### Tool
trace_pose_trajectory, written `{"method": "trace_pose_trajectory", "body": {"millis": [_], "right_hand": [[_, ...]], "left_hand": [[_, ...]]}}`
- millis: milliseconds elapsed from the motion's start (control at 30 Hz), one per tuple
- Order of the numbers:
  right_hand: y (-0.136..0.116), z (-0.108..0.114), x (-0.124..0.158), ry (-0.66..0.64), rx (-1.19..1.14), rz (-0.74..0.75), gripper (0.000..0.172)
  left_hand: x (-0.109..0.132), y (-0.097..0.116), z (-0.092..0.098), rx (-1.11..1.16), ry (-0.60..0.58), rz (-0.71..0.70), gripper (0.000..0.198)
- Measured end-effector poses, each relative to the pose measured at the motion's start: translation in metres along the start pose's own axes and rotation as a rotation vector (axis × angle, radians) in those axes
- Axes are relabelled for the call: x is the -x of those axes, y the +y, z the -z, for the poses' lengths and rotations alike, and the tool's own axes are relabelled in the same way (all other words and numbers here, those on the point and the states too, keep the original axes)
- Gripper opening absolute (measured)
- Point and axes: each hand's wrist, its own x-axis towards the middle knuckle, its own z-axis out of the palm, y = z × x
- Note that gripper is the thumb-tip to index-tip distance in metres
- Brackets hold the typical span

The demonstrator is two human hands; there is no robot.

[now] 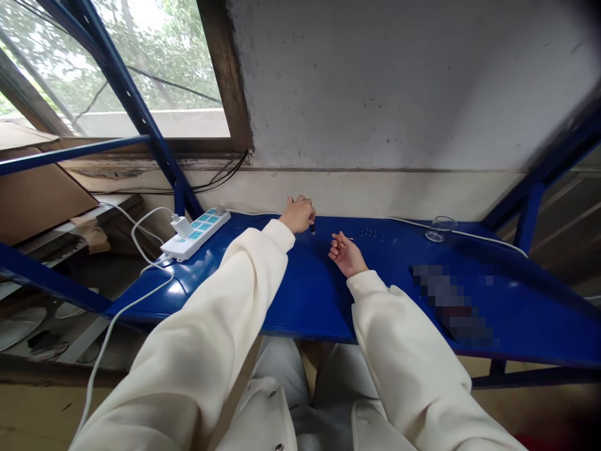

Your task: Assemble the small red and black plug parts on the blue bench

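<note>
My left hand point(299, 215) is over the far part of the blue tabletop point(305, 294), palm down and fingers bent. From its fingertips a small dark cylindrical piece point(313, 230) points down; its kind is too small to tell. Palm up, my right hand point(346, 255) lies nearer to me and to the right, its fingers curled in. A thin light sliver shows by its thumb and fingertip, too small to name. Just right of that hand, several tiny metal pieces point(373, 234) sit in a loose row.
A white power strip point(200, 235) with a plugged-in charger stands at the left end, its white cord trailing down. Glass-like round objects point(434, 236) are at the back right near a white cable. A blurred-out dark object point(451, 304) lies on the right. Blue posts point(530, 213) flank the table.
</note>
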Motion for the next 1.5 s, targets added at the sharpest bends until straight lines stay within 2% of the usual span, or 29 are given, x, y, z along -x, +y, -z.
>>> {"method": "trace_pose_trajectory", "body": {"millis": [133, 300, 500, 667, 1100, 1500], "right_hand": [[0.001, 0.003, -0.003, 0.072, -0.03, -0.003, 0.027], [0.002, 0.003, -0.004, 0.087, -0.061, -0.018, 0.024], [0.002, 0.004, -0.003, 0.096, -0.048, -0.018, 0.023], [0.003, 0.007, -0.005, 0.073, 0.007, 0.004, 0.024], [0.002, 0.005, -0.005, 0.109, -0.137, -0.051, 0.014], [0.001, 0.005, -0.004, 0.102, -0.132, -0.052, 0.012]], "left_hand": [[0.003, -0.009, -0.01, -0.091, -0.08, -0.008, 0.009], [0.008, -0.02, -0.027, -0.077, -0.072, 0.011, 0.011], [0.011, -0.031, -0.037, -0.079, -0.078, 0.048, 0.013], [0.012, -0.034, -0.038, -0.096, -0.101, 0.058, 0.013], [0.015, -0.032, -0.034, -0.081, -0.093, 0.066, 0.012], [0.016, -0.029, -0.035, -0.113, -0.104, 0.074, 0.012]]}}
